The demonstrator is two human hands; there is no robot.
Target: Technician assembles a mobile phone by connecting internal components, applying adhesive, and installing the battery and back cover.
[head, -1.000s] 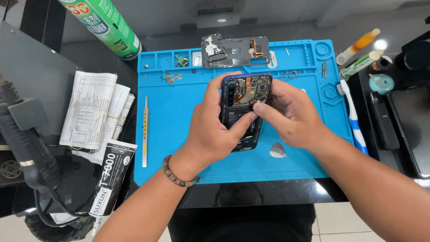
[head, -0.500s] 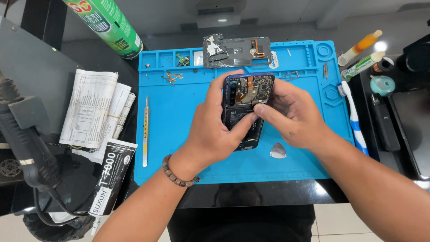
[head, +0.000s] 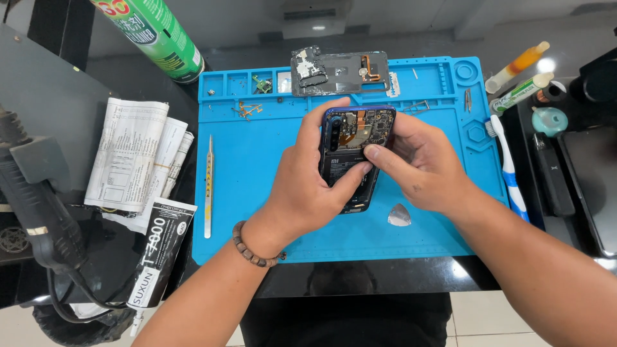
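An opened smartphone (head: pixel 357 136) with its back cover off shows a circuit board and black battery. It is held over the blue work mat (head: pixel 270 212). My left hand (head: pixel 307 193) grips its left edge, thumb across the battery. My right hand (head: pixel 424 166) holds the right edge, with its thumb meeting the left thumb on the battery. A beaded bracelet (head: pixel 252 247) is on my left wrist.
A detached phone frame (head: pixel 339 72) lies at the mat's far edge. Metal tweezers (head: pixel 208 186) lie on the mat's left, loose screws (head: pixel 247 109) near them, a triangular pick (head: pixel 399 216) at the right. A green spray can (head: pixel 154 35), folded papers (head: pixel 135 160), a glue tube (head: pixel 157 250), bottles (head: pixel 517 64) and a toothbrush (head: pixel 509 167) surround the mat.
The view has shifted slightly. Both hands keep the same grip on the phone, and my right thumb has slid a little along the battery.
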